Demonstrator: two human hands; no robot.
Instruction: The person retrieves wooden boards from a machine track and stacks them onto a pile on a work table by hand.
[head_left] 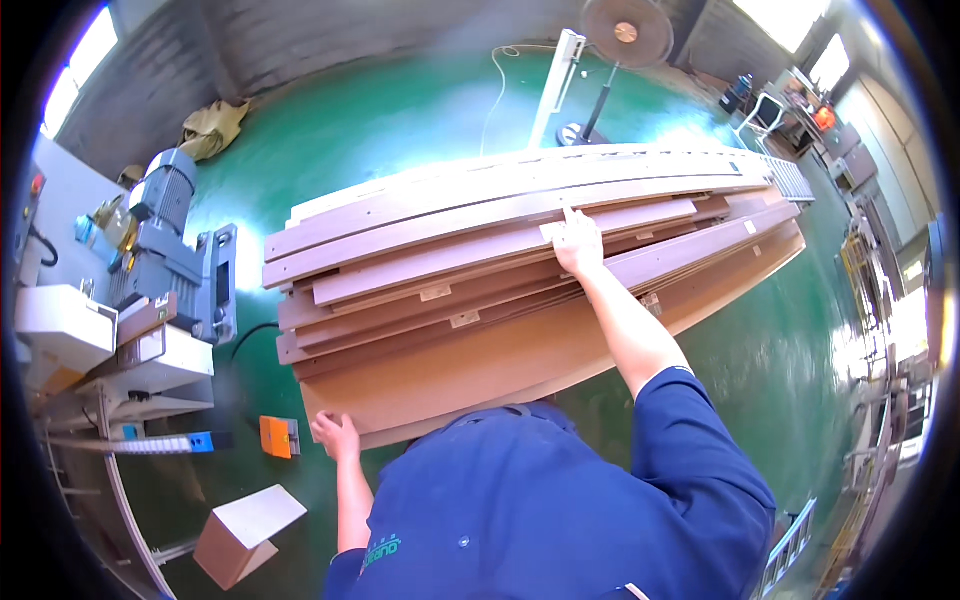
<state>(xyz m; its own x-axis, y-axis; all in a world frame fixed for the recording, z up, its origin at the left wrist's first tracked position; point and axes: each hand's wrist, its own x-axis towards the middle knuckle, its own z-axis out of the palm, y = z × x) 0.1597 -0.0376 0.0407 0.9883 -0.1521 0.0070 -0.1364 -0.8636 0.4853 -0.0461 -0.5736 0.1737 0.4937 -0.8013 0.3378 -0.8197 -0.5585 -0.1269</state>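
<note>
A stack of long, flat brownish-pink boards lies in front of me, the boards shifted unevenly over one another. Beneath them shows a wide brown sheet. My right hand reaches over the stack and rests on an upper board, index finger stretched out, beside a small white label. At the sheet's near left corner, my left hand has its fingers curled at the edge. The undersides of both hands are hidden. More small labels sit on the lower boards.
On the left stands a machine with a grey motor. An orange foot pedal and an open cardboard box are on the green floor. Beyond the stack is a pedestal fan. Racks line the right side.
</note>
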